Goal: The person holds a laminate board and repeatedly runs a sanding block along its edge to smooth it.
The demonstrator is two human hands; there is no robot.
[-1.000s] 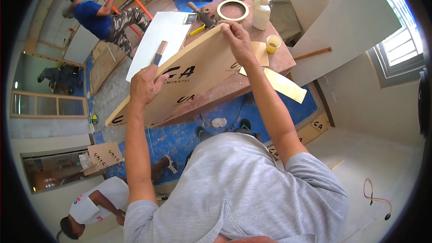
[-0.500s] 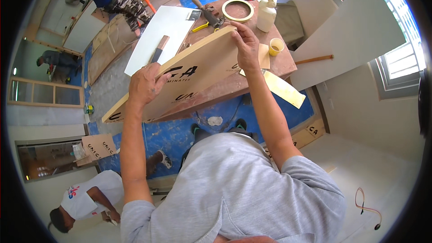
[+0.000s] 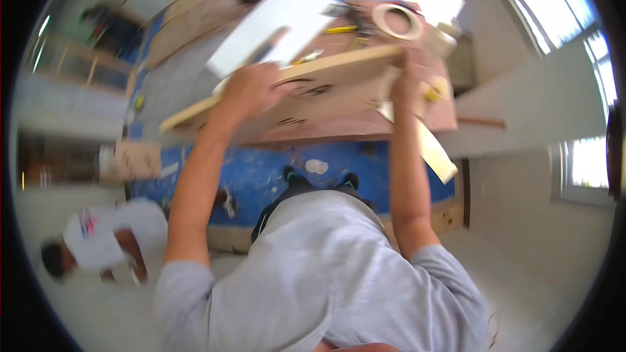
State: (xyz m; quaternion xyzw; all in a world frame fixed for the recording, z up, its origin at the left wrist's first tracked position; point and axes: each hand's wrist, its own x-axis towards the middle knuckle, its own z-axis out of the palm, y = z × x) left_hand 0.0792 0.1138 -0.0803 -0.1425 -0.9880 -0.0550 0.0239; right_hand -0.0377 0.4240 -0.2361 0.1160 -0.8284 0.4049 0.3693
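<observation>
A tan board (image 3: 339, 85) with dark printing on its face is tilted on edge above the front of the work table (image 3: 313, 132). My left hand (image 3: 251, 91) grips its long upper edge left of the middle, fingers over the far side. At the right end, my right hand (image 3: 405, 81) is closed round the board's corner; motion blurs its fingers. Just beyond my left hand, a flat tool with a dark handle (image 3: 268, 44) lies on a white sheet (image 3: 280, 16). A yellow cup (image 3: 437, 89) stands close to my right hand.
A tape roll (image 3: 379, 21), yellow-handled tool (image 3: 340, 30) and pale bottle (image 3: 443, 40) sit at the table's far right. A yellowish strip (image 3: 435, 153) overhangs the front edge. Blue sheeting (image 3: 261, 176) covers the floor. Another person (image 3: 107, 238) bends at lower left.
My view has shifted and blurred. The board, still in both hands, lies more nearly level across the view, and my right hand sits lower and further right.
</observation>
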